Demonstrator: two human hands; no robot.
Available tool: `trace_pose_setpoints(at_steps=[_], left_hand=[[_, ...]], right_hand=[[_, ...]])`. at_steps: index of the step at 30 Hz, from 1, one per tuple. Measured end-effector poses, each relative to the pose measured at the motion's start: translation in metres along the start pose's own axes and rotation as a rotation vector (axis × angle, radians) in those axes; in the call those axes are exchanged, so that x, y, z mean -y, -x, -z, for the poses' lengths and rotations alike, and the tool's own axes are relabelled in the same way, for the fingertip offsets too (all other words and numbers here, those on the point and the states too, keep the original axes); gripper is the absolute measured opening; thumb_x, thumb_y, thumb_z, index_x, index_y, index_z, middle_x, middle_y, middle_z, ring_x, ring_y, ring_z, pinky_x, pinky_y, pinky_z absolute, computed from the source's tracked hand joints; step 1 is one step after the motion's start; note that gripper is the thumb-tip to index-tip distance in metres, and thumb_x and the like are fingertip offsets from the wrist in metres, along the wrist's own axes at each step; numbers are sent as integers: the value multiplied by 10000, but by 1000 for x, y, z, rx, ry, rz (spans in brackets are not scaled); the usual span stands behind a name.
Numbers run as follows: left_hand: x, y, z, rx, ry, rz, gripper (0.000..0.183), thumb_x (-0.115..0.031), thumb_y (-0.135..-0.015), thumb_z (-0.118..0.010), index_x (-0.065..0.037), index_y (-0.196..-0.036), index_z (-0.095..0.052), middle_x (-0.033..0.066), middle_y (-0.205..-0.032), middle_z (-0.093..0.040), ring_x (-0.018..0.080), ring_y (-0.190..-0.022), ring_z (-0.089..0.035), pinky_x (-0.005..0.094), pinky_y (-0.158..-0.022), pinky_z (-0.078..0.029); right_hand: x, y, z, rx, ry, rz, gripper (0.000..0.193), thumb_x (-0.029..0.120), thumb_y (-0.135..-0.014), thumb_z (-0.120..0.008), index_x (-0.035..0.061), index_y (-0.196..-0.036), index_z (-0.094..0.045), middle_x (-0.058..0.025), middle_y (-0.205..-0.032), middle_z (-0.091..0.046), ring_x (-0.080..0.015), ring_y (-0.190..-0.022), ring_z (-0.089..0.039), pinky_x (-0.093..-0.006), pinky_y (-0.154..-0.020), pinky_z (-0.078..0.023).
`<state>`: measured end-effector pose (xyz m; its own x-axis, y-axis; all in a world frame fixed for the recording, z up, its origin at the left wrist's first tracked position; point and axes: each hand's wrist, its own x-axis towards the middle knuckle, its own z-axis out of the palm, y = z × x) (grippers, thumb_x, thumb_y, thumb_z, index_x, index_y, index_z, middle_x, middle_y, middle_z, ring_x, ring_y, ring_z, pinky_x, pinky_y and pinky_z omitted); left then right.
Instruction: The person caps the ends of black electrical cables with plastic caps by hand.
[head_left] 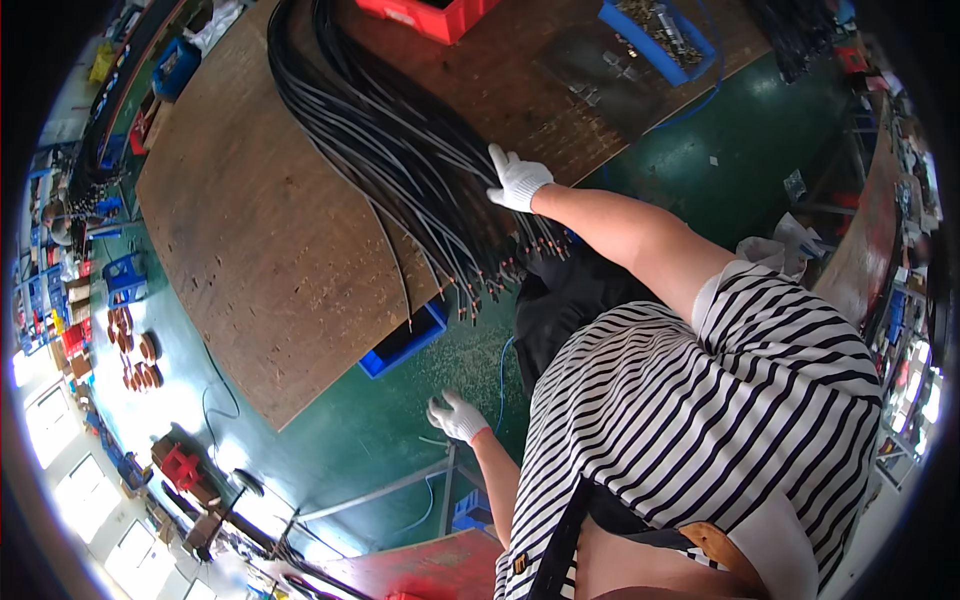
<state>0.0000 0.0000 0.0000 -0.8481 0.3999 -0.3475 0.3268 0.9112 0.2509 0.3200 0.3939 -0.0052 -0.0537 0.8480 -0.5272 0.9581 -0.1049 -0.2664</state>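
A thick bundle of black cables [400, 130] runs across the brown wooden table [230, 220]. Its stripped, copper-coloured ends hang over the near edge. My right hand [520, 180], in a white glove, lies at the right side of the bundle with fingers apart. Its fingertips touch or almost touch the cables; I cannot tell which. My left hand [458, 417], also gloved in white, hangs over the green floor, away from the table. Its fingers are loosely bent and apart, with nothing visible in them.
A blue tray of small metal parts [660, 38] and a red bin [430, 18] sit at the table's far side. Under the near edge is a blue bin [405, 340]. Scraps dot the floor below. A metal frame [390, 490] stands near my left arm.
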Motion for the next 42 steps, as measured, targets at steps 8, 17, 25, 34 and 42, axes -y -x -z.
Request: trace_pose_setpoints(at_steps=[8,17,25,34,42], left_hand=[[-167,-17,-4,-132,190,-707,552,-377,-1009,-722,-32,-1424,-608,265,-1552,-506,454,-1348,-576,505,-1061,-525],[-329,33,-58,178,235,-1238,568,-445,-962,-733,-56,-1367,-648,265,-1475,-585,466,-1304,-599,511,-1085,-507],[-362,85,-141,55,170,-1148,784,-464,-829,-834,-39,-1443,-594,389,-1532,-480,545,-1398,-482,593,-1171,-419],[-400,99,-183,-162,47,-903,940,-445,-820,-843,-53,-1585,-463,421,-1593,-386,570,-1440,-441,631,-1206,-376],[-433,100,-193,-309,-103,-829,861,-385,-767,-854,-34,-1494,-553,410,-1516,-480,573,-1342,-529,639,-1140,-447]], right_hand=[[-72,62,10,-153,-215,-18,652,542,-976,-641,134,-1479,-576,-245,-1496,-549,-436,-1254,-653,-530,-1044,-535],[-246,181,9,-445,-348,-287,503,428,-988,-634,39,-1297,-717,-265,-1331,-673,-445,-1252,-641,-482,-1086,-510],[-267,175,73,-569,-384,-202,421,333,-990,-688,62,-1311,-716,-214,-1293,-688,-414,-1206,-670,-487,-1051,-527],[-222,-20,245,-676,-223,191,384,306,-980,-699,102,-1305,-678,-176,-1310,-682,-392,-1189,-673,-472,-1012,-549],[-155,-294,357,-906,100,754,341,293,-912,-738,110,-1198,-707,-129,-1162,-681,-359,-1095,-660,-514,-985,-526]])
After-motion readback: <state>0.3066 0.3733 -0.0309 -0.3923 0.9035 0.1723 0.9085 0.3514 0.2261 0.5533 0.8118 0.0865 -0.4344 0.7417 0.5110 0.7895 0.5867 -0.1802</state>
